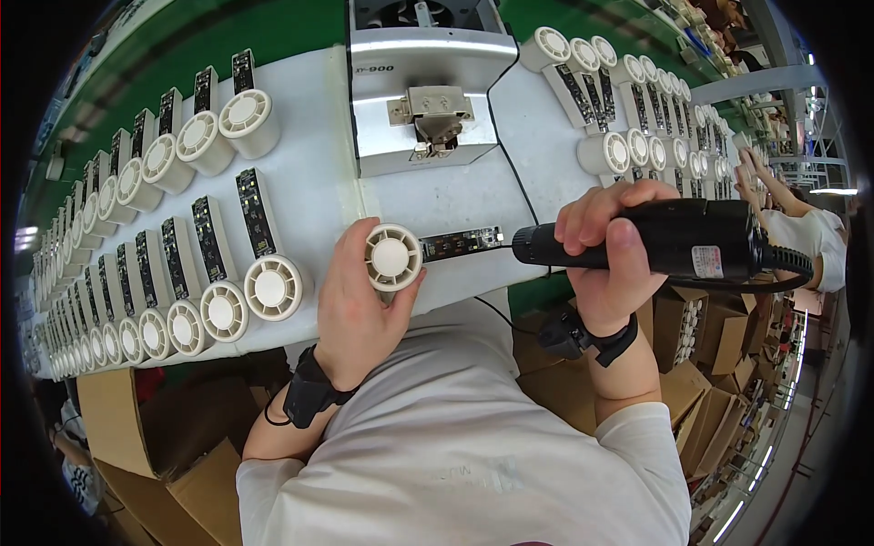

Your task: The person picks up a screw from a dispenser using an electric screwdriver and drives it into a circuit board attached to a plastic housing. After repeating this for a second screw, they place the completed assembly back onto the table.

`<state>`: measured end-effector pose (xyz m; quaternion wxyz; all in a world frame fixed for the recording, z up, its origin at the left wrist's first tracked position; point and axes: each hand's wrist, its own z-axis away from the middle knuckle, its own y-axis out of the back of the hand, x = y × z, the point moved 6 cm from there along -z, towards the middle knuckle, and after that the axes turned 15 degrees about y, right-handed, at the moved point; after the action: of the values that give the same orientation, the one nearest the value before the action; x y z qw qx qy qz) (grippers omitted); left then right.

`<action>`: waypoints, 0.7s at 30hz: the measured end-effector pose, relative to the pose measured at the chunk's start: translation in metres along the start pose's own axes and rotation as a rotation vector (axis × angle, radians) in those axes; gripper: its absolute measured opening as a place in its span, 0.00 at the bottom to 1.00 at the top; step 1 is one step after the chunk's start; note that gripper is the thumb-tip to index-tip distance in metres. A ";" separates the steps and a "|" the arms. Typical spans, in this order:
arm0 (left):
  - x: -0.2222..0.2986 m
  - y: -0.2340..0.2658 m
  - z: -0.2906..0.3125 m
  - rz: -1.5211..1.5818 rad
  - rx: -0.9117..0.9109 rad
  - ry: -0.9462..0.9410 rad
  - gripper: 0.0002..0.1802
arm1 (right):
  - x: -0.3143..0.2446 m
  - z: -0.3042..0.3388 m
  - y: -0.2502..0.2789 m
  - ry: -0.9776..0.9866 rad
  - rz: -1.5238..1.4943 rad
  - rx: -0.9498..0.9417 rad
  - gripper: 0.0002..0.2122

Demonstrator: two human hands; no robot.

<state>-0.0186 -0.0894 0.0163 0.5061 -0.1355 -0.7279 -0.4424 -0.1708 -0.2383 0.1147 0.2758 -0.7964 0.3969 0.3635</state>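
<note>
My left hand (pixel 353 305) is closed around the round, vented head of a white handheld fan (pixel 391 258). Its handle lies open toward the right, with a black circuit board (pixel 460 243) showing inside. In my right hand (pixel 612 238) is a black electric screwdriver (pixel 687 237), held level and pointing left. The bit reaches the far right end of the board; whether it touches a screw there is too small to tell. Both wrists carry black straps with small devices.
Rows of similar open fan bodies (pixel 273 288) stand left on the white table (pixel 309 118), and more fans (pixel 604 153) stand right. A metal screw feeder (pixel 428 100) sits ahead. Cardboard boxes (pixel 114 423) lie below the table's near edge. A co-worker (pixel 806 237) is at far right.
</note>
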 end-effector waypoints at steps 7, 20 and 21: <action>-0.003 0.002 -0.001 0.013 -0.001 0.013 0.35 | 0.004 0.001 -0.003 0.009 -0.017 -0.050 0.12; -0.002 0.005 -0.001 0.008 0.013 0.000 0.36 | 0.007 -0.087 -0.084 0.308 -0.173 -0.167 0.13; -0.001 0.004 0.001 0.010 0.003 0.004 0.35 | 0.012 -0.086 -0.085 0.271 -0.131 -0.150 0.12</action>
<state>-0.0156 -0.0861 0.0173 0.5100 -0.1374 -0.7269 -0.4389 -0.0637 -0.2609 0.1680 0.1826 -0.8807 0.3495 0.2625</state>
